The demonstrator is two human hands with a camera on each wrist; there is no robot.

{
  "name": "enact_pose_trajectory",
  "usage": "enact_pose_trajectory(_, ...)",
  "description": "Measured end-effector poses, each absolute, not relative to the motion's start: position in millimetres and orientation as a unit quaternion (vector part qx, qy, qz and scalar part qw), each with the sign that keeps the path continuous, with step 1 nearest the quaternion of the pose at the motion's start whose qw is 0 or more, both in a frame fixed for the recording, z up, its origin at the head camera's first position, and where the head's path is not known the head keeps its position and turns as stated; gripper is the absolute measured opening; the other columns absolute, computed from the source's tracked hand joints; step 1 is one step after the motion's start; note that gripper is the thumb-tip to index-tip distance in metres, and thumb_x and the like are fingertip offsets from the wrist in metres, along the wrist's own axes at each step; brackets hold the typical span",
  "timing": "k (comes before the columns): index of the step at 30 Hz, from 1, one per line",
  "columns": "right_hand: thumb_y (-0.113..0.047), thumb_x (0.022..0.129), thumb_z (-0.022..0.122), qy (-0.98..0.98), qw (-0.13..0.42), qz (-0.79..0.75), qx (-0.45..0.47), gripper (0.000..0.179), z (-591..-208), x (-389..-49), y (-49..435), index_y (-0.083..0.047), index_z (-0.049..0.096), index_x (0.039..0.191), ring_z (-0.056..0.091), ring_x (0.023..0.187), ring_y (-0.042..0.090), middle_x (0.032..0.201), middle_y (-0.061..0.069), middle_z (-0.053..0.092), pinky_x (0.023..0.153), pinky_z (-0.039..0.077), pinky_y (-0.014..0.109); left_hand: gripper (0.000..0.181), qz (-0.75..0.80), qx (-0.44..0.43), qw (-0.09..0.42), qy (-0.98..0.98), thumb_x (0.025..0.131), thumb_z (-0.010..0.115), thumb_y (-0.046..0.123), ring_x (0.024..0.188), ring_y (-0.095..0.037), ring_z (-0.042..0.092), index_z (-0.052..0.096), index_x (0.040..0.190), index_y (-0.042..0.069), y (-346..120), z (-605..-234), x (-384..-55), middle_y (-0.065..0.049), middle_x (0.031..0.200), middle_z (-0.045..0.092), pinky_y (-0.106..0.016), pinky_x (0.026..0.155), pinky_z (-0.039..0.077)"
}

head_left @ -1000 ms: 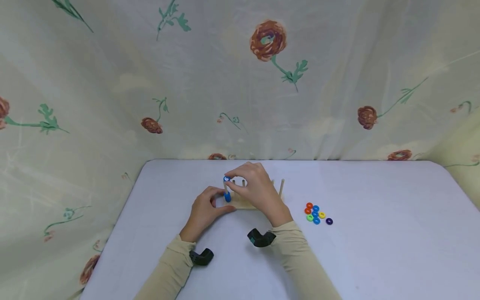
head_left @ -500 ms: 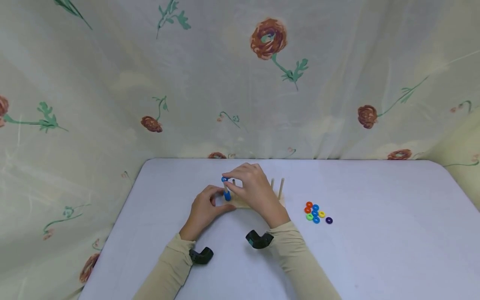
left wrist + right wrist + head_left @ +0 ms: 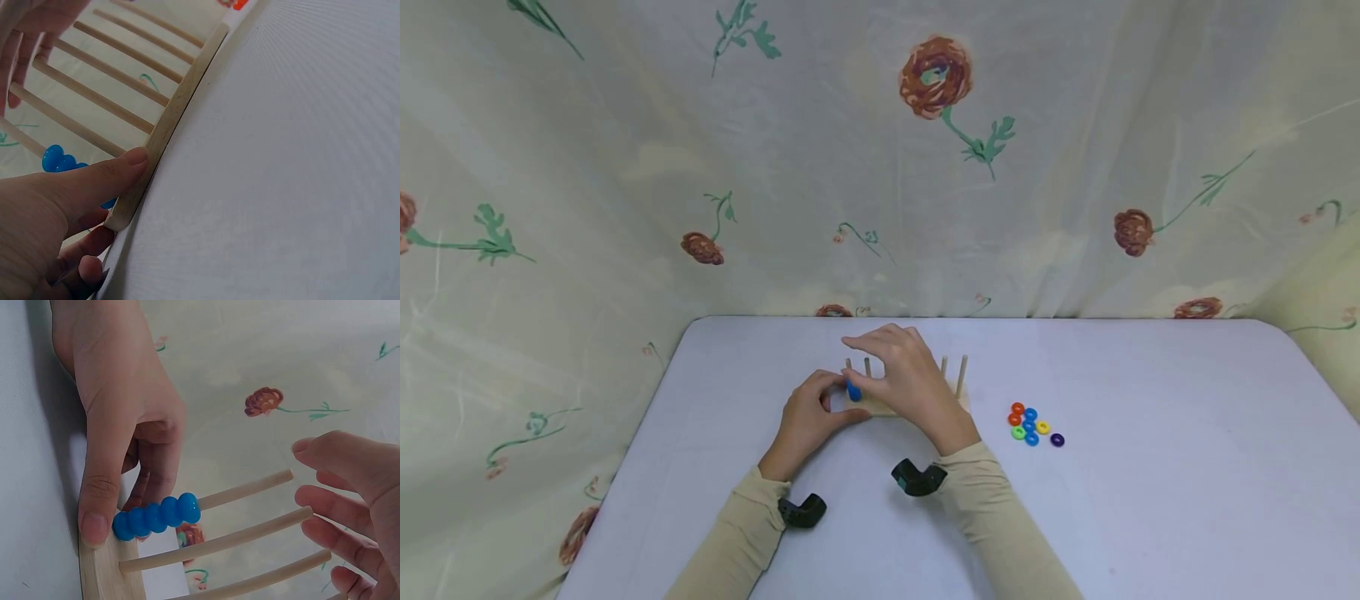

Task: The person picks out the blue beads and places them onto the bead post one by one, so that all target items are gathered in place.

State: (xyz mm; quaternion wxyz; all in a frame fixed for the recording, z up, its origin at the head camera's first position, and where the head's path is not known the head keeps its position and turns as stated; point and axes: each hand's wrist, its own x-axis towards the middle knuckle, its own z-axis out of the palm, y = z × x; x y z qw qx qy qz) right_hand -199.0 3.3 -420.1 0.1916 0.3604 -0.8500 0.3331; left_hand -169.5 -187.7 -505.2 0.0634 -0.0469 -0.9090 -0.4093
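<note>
A wooden peg stand (image 3: pixel 167 128) with a row of upright pegs is on the table, held at its left end by my left hand (image 3: pixel 808 421). The thumb presses on the base's front and the other fingers lie round its end. Several blue rings (image 3: pixel 156 515) are stacked on the end peg (image 3: pixel 250 489), whose upper part is bare. My right hand (image 3: pixel 913 387) is beside the top of that peg, thumb and fingers spread apart, with nothing between them. In the head view it covers the middle pegs.
To the right of the stand lie loose rings: two red rings (image 3: pixel 1017 414), several blue rings (image 3: pixel 1029 426), a green ring (image 3: pixel 1018 433), a yellow ring (image 3: pixel 1042 427) and a dark purple ring (image 3: pixel 1057 440). A flowered cloth (image 3: pixel 1030 200) hangs behind the white table (image 3: pixel 1187 458).
The right hand held a blue ring at the peg's top; it has let go, and the ring has slid down onto the blue stack. The left hand has stayed in place.
</note>
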Motion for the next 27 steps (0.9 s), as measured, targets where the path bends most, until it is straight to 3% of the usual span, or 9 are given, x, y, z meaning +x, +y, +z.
enact_pose_trajectory(27, -0.026, 0.088, 0.084, -0.862, 0.179, 0.339, 0.332, 0.032, -410, -200, 35, -0.015, 0.078, 0.118, 0.07, 0.109, 0.021, 0.107, 0.0, 0.08, 0.101, 0.05, 0.047, 0.054, -0.398, -0.05, 0.066, -0.914, 0.074, 0.094, 0.034, 0.067, -0.01, 0.046, 0.074, 0.119, 0.013, -187, -506, -170, -0.003, 0.1, 0.066, -0.022, 0.058, 0.036)
